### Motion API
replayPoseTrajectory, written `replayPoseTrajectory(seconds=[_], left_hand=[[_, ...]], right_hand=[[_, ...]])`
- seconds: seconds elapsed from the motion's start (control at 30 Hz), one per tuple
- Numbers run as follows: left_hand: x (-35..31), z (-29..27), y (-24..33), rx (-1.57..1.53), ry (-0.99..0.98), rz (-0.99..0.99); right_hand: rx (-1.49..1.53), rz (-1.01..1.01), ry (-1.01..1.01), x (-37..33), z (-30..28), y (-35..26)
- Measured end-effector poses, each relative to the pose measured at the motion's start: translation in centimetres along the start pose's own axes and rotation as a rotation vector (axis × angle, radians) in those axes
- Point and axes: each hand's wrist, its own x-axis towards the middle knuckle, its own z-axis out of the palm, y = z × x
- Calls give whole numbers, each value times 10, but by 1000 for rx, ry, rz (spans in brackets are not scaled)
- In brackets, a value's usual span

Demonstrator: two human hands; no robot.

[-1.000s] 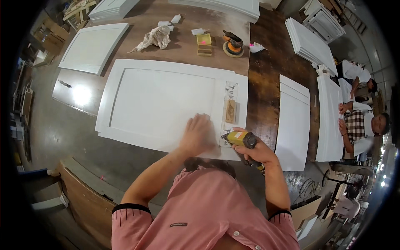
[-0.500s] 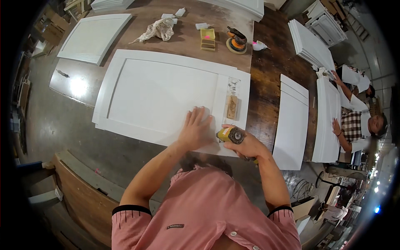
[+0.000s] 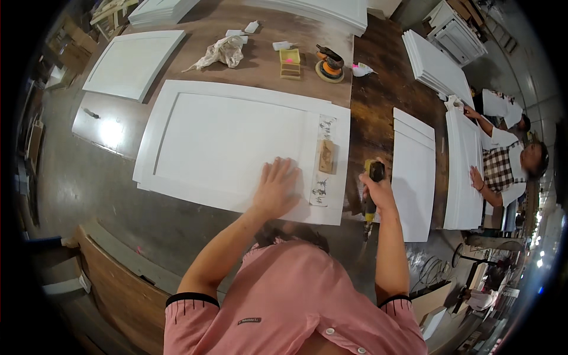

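A white framed cabinet door (image 3: pixel 231 133) lies on the workbench in front of me. My left hand (image 3: pixel 276 188) rests on its recessed face, fingers spread and palm down. Past the door's right edge, over the dark tabletop, my right hand (image 3: pixel 380 188) grips a yellow-and-black nail gun (image 3: pixel 371 207). Its dark rounded head is uppermost, and a narrow fitting at the handle's end points toward me. A small wooden block (image 3: pixel 326 157) sits on a pale strip with dark handwritten marks (image 3: pixel 319 191) along the door's right side.
An orange-and-black sander (image 3: pixel 330 64), a yellow holder (image 3: pixel 290 64), a crumpled cloth (image 3: pixel 220 53) and white bottles (image 3: pixel 363 70) lie farther back. White panels (image 3: pixel 413 177) lie to the right. A co-worker (image 3: pixel 503 168) stands at a stack of doors (image 3: pixel 463 171).
My right hand has lifted the nail gun off the door's lower right corner and moved right, uncovering the marked strip's near end. My left hand stays flat on the door.
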Motion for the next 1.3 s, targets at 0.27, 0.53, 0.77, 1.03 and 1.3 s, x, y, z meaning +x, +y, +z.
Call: replayPoseTrajectory(seconds=[0.27,0.53,0.77,1.03,1.3], left_hand=[[3,0,15,62,35,-28],[8,2,26,121,5,-34],[10,4,26,112,30,-32],[1,0,23,109,-37,61],[-85,-16,2,334,13,135]], right_hand=[[-464,-334,104,36,44,38],[-877,-504,136,44,108,38],[-561,-773,328,41,79,31],[-709,-651,557,78,-24,34],[-655,-777,401,9,9,92]])
